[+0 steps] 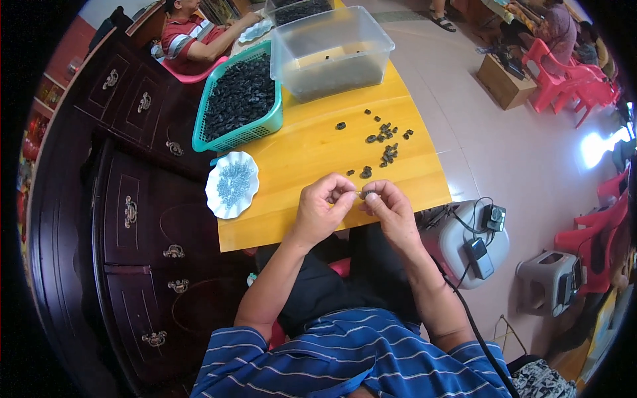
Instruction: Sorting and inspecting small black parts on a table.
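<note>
My left hand (322, 211) and my right hand (391, 212) meet over the front edge of the yellow table (305, 152), both with closed fingers. Between thumb and fingers, the right one pinches a small black part (364, 195). The left fingertips press together on a tiny thin piece at the side of that part; its kind is too small to make out. Just beyond the fingers, several loose black parts (389, 154) lie scattered. To the left sits a white wavy-rimmed plate (213, 192) holding a heap of small, clear bluish pieces (234, 184).
A green basket (269, 124) full of black parts and a clear plastic bin (332, 69) stand farther back. Dark drawers (152, 225) line the left. A grey-white stool (474, 245) with cabled devices is at the right. Another person (192, 36) sits at the far left.
</note>
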